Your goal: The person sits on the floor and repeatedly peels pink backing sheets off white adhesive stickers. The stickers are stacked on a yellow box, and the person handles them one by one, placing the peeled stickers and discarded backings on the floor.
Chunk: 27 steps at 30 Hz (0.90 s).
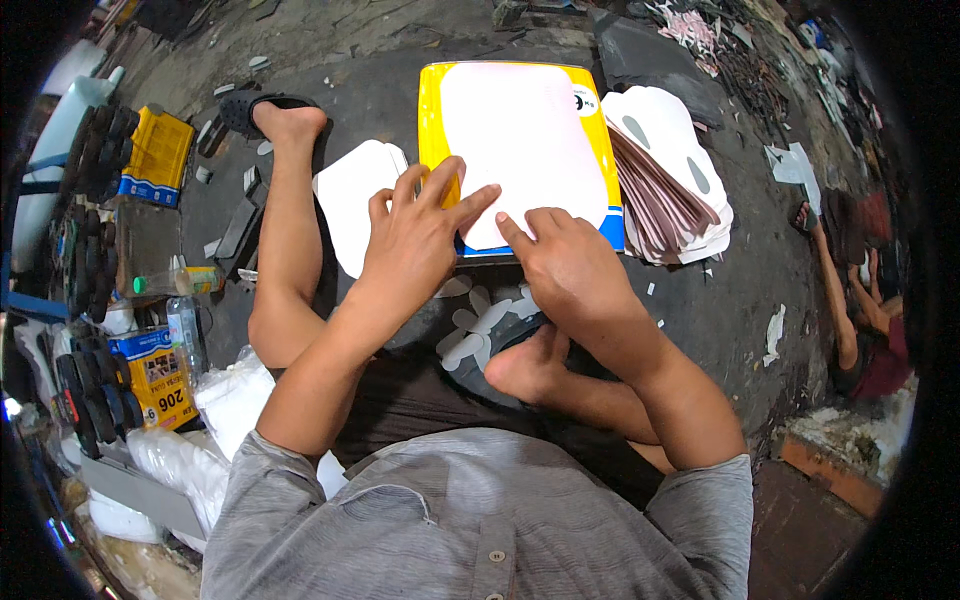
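Observation:
A pale, sole-shaped sheet (530, 130) lies flat across a yellow and blue box or tin (432, 120). My left hand (415, 225) rests at the sheet's near left corner, its fingers spread, with the index finger reaching onto the sheet. At the near edge, my right hand (570, 255) touches the same sheet with a stretched index finger; its other fingers are partly bent, and I see nothing held. Right of the box is a fanned stack of white sheets (665, 165) with grey ovals on top. More white sheets (350, 205) lie to the left.
Several small grey-white oval scraps (465, 345) litter the floor by my right foot. At the left stand a yellow container (158, 155), a plastic bottle (185, 330), dark sandals (95, 385) and plastic bags (235, 395). Another person's arm (838, 300) shows at the far right.

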### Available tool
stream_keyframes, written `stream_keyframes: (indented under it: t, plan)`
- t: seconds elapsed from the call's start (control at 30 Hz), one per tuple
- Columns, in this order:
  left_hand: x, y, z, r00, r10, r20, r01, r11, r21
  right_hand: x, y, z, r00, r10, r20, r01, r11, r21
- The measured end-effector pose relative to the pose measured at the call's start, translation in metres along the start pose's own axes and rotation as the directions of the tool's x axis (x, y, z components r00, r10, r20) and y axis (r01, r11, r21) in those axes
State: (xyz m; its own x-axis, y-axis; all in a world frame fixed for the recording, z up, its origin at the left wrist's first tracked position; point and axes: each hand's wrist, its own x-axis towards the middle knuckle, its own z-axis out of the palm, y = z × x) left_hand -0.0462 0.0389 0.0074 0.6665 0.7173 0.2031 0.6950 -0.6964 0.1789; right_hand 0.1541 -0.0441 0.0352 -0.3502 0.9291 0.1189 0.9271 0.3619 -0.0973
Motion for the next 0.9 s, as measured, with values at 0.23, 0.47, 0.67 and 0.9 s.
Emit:
stream_keyframes:
  t: [0.23, 0.47, 0.67, 0.9]
  plan:
    - [0.031, -0.013, -0.003, 0.851, -0.107, -0.514, 0.026, 0.986, -0.162, -0.004, 0.011, -0.026, 0.964, 0.196, -0.179, -0.153, 0.961, 0.230]
    - [-0.098, 0.045, 0.090, 0.982, 0.097, -0.160, -0.167, 0.841, -0.515, -0.002, 0.037, -0.143, 0.624, 0.452, -0.637, 0.024, 0.804, 0.594]
    - [-0.106, 0.043, 0.160, 0.932, 0.082, 0.354, 0.046, 0.940, -0.339, 0.063, 0.024, -0.185, 0.761, 0.617, -0.198, -0.464, 0.732, 0.499]
    - [-0.122, 0.043, 0.161, 0.944, 0.110, 0.311, -0.006, 0.948, -0.318, 0.131, 0.069, -0.088, 0.761, 0.638, -0.117, -0.393, 0.597, 0.699]
